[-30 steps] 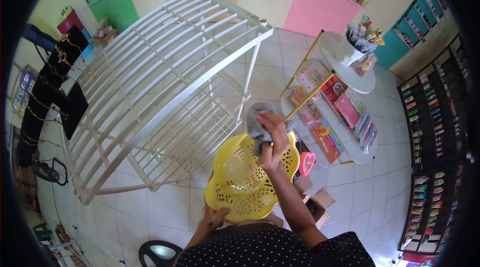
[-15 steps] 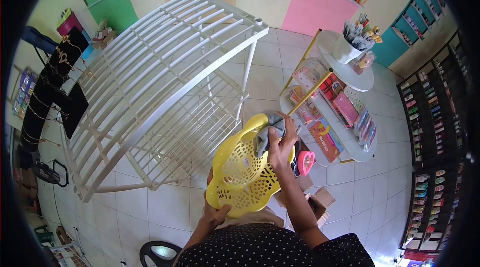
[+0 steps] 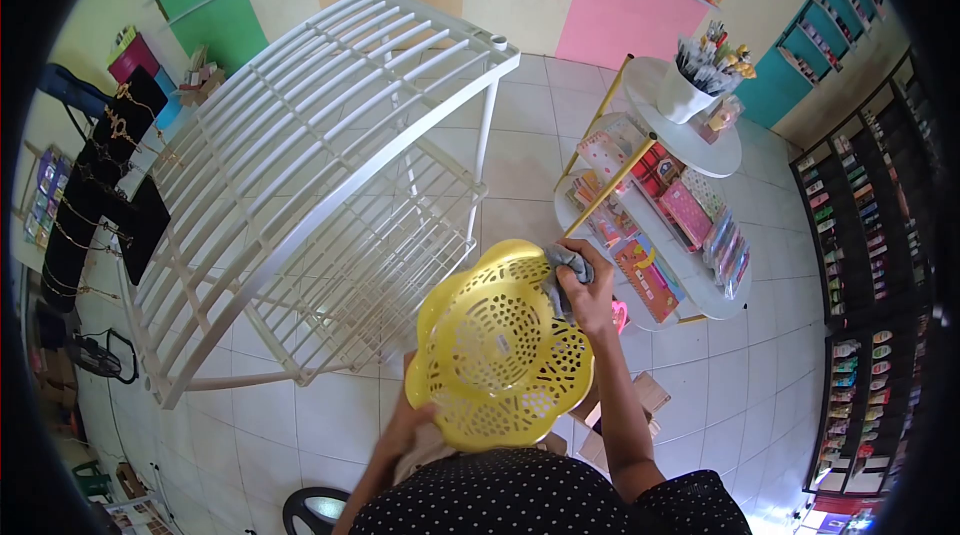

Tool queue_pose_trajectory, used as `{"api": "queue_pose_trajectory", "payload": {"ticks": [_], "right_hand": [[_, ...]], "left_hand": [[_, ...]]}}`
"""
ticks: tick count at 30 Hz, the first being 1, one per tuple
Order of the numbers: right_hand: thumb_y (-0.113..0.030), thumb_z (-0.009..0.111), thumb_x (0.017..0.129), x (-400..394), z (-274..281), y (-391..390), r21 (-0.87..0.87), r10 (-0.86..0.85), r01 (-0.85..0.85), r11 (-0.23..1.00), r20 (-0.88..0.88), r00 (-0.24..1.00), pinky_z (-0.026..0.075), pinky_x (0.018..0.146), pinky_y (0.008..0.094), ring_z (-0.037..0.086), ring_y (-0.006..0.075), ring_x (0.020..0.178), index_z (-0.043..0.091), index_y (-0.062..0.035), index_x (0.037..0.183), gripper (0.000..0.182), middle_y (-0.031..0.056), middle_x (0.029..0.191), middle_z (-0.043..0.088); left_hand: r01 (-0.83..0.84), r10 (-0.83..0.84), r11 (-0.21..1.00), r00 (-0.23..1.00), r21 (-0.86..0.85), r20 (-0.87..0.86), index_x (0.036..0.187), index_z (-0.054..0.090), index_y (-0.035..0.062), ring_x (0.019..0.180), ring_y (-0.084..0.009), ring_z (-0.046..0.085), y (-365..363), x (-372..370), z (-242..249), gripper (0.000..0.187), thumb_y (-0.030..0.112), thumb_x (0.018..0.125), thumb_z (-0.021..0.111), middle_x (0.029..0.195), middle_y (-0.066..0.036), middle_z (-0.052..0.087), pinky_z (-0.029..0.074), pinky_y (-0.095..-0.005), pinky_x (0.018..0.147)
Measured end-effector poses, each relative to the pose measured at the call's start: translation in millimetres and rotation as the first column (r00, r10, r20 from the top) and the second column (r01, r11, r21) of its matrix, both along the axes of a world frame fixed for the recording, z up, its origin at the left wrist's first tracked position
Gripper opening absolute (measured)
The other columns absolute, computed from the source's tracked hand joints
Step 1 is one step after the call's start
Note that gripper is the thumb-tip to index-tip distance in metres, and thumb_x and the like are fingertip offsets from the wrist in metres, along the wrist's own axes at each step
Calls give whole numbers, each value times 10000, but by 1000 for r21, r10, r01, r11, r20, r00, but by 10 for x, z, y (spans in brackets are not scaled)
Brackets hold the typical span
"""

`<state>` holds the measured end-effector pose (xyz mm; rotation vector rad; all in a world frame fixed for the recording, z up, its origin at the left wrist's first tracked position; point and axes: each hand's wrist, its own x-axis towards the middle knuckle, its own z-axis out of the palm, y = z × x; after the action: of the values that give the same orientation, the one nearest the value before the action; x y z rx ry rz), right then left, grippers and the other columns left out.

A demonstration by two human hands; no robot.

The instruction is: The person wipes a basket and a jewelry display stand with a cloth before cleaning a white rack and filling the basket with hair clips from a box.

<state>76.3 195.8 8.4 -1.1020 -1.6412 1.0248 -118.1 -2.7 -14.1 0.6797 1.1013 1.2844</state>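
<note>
In front of my body I hold a yellow plastic basket with a scalloped rim and a pattern of cut-out holes; its inside faces me. My left hand grips the lower left rim, a little blurred, with some fingers hidden behind it. A grey cloth is bunched in my right hand, whose fingers are closed round it. The cloth touches the basket's upper right rim.
A white slatted rack with two tiers stands at left, a black jewellery stand with chains on it. To the right is a tiered shelf holding notebooks and a white pot of brushes. Cardboard boxes lie on the floor.
The basket has turned so its inside faces me more fully, and it sits slightly lower. My right hand with the cloth has moved a little right and down along the rim.
</note>
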Motion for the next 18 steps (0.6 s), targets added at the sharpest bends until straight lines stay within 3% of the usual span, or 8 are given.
{"api": "queue_pose_trajectory", "payload": {"ticks": [2, 5, 7, 8, 10, 13, 18], "right_hand": [[-56, 525, 668, 0, 47, 9, -7, 45, -45, 999, -3, 999, 429, 642, 259, 538, 158, 666, 554, 27, 893, 242, 104, 747, 577], [-57, 540, 650, -96, 102, 17, 25, 153, -155, 988, 90, 984, 435, 642, 259, 555, 156, 686, 564, 30, 871, 238, 112, 749, 588], [-64, 551, 639, -194, 125, 38, 23, 205, -209, 978, 123, 971, 439, 654, 258, 565, 150, 714, 567, 31, 882, 261, 122, 769, 595], [-64, 551, 639, -195, 111, 41, 27, 210, -215, 976, 121, 970, 439, 654, 258, 565, 150, 714, 567, 31, 882, 261, 122, 769, 595], [-66, 553, 648, -140, 59, 62, -75, 249, -243, 967, 83, 965, 438, 673, 258, 563, 147, 717, 565, 28, 910, 279, 121, 779, 599], [-71, 554, 662, -72, 2, -6, -138, 292, -287, 948, 16, 956, 434, 684, 255, 557, 146, 719, 559, 27, 938, 294, 113, 795, 600], [-82, 548, 683, 78, -149, -21, -228, 302, -308, 924, -62, 951, 420, 704, 237, 524, 116, 740, 544, 24, 997, 331, 73, 800, 583]], "left_hand": [[98, -111, 979, 992, 179, 62, 1222, 302, 13, 1148, -214, 344, 194, -339, -57, 744, 410, 682, 624, 1212, -129, 359, 297, -354, 928], [76, -80, 992, 996, 99, 35, 1201, 346, -9, 1145, -216, 353, 640, -451, 464, 663, 372, 720, 599, 1178, -121, 389, 284, -310, 936], [227, -185, 971, 904, 69, -385, 1174, 388, -43, 1076, -204, 410, 861, -365, 604, 623, 324, 716, 598, 1123, -121, 437, 316, -273, 894], [222, -178, 973, 904, 71, -388, 1174, 388, -43, 1076, -204, 410, 852, -366, 651, 623, 324, 716, 598, 1123, -121, 437, 316, -273, 894], [247, -260, 966, 931, -82, -256, 1164, 400, -62, 1006, -203, 442, 887, -366, 722, 613, 202, 656, 620, 1105, -152, 452, 327, -290, 875], [235, -241, 970, 954, -56, -181, 1167, 401, -63, 908, -189, 473, 840, -372, 525, 603, 146, 630, 580, 1018, -141, 509, 370, -278, 799], [228, -236, 972, 951, -60, -202, 1164, 411, -57, 912, -194, 476, 807, -434, 442, 618, 125, 596, 571, 1011, -143, 512, 365, -275, 807]]}}
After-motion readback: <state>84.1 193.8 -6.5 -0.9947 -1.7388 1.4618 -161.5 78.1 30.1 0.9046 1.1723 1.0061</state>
